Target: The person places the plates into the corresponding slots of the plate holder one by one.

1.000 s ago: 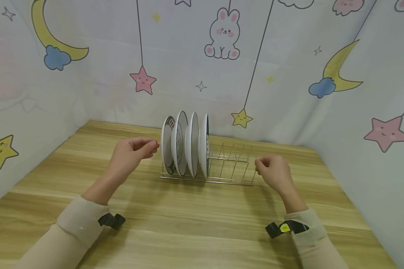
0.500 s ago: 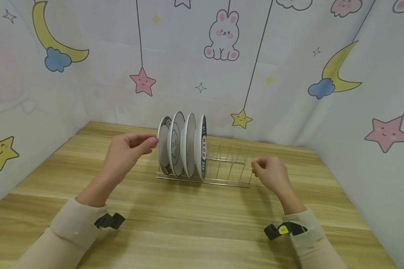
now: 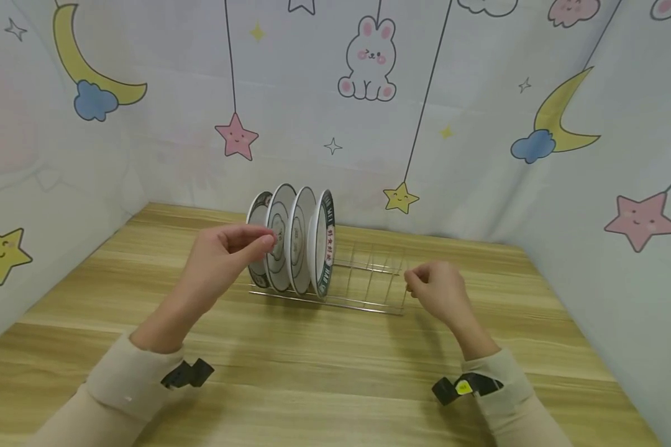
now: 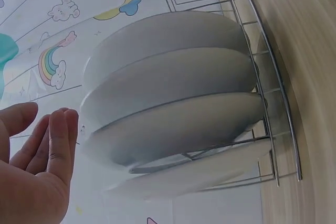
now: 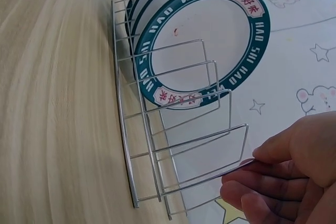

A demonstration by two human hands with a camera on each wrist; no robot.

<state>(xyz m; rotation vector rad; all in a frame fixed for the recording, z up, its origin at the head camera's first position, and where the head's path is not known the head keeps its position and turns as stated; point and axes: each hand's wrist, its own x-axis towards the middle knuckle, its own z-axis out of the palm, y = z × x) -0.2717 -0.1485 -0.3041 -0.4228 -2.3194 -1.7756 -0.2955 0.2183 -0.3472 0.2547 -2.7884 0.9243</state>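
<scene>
A wire dish rack (image 3: 363,308) stands on the wooden table, with several white plates upright in its left part. The rightmost plate (image 3: 324,245) has a dark green rim with lettering, seen face-on in the right wrist view. My right hand (image 3: 438,292) pinches the end wire of the rack between thumb and fingers, as the right wrist view shows. My left hand (image 3: 218,261) is raised at the rack's left end and overlaps the plates in the head view. Its thumb and fingers stand apart, holding nothing. The left wrist view shows the fingers beside the white plate backs (image 4: 178,124).
The right part of the rack has bare wire dividers (image 5: 215,85). A white cloth (image 3: 291,81) printed with stars, moons and a rabbit rises behind the table (image 3: 324,385) and along both sides.
The rack has slid left and turned slightly with its plates, showing more of their faces. My right hand moved left with it. My left hand, earlier beside the leftmost plate, now overlaps the plates.
</scene>
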